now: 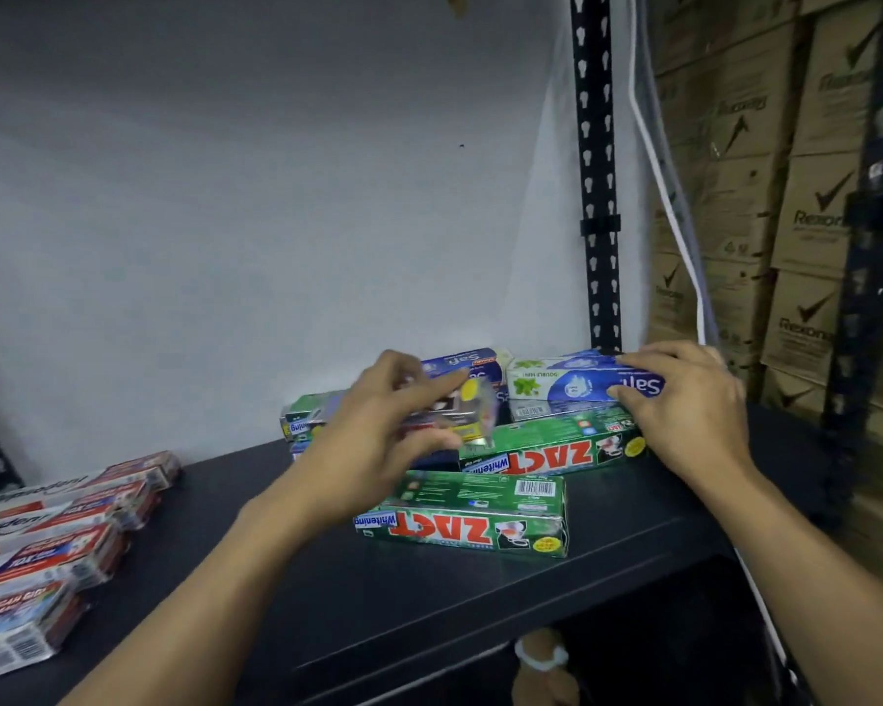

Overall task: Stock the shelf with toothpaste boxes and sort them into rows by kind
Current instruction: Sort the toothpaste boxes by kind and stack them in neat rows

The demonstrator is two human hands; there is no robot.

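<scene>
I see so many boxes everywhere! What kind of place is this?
Probably a shop's stockroom: brown Rexona cartons are stacked high beside a black metal rack, and ZACT toothpaste boxes lie loose on its shelf, not yet in rows.

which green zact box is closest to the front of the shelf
The green box with the barcode on top, lying alone. The other green box sits further back, by the blue box the right hand grips. The left hand holds a blurred box.

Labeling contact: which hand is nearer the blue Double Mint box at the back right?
Right. The right hand grips the Double Mint box at its right end; the left hand is off to its left, holding a small blurred box.
</scene>
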